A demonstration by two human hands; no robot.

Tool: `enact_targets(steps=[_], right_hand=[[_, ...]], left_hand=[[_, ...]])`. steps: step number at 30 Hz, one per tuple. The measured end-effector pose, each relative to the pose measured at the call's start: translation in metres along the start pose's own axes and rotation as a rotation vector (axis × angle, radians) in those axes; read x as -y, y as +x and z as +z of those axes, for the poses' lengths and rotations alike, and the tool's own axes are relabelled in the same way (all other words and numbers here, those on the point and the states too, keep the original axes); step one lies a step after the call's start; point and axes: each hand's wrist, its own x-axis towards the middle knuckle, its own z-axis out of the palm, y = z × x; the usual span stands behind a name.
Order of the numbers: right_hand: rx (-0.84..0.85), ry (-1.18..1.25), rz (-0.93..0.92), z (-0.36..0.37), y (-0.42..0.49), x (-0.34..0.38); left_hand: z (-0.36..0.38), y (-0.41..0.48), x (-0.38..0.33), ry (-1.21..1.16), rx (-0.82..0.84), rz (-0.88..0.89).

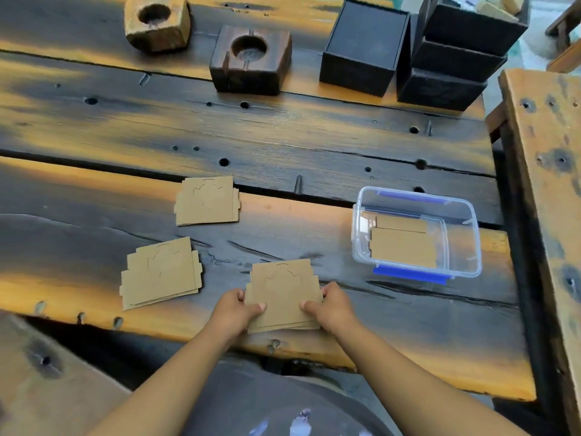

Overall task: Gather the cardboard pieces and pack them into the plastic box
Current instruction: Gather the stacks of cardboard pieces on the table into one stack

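A stack of brown cardboard pieces lies near the table's front edge. My left hand grips its left side and my right hand grips its right side, thumbs on top. Two more cardboard stacks rest on the table: one to the left and one farther back. The clear plastic box with blue clips stands open to the right, holding some cardboard pieces flat on its bottom.
The table is dark, burnt-look planks. At the back stand two wooden blocks with round holes and several black boxes. A wooden bench runs along the right side.
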Motion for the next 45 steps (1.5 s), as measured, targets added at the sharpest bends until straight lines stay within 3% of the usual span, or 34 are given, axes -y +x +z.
enact_targets(steps=[9, 20, 32, 45], right_hand=[[0.058, -0.083, -0.15, 0.067, -0.003, 0.078], [0.012, -0.164, -0.184, 0.153, -0.004, 0.171], [0.007, -0.263, -0.143, 0.2, -0.001, 0.2], [-0.016, -0.317, -0.184, 0.19, 0.003, 0.203]], left_hand=[[-0.1, 0.01, 0.016, 0.005, -0.141, 0.077], [-0.212, 0.038, 0.03, 0.132, -0.23, 0.116], [-0.25, 0.067, 0.044, 0.206, -0.262, 0.084], [-0.257, 0.068, 0.044, 0.215, -0.284, -0.046]])
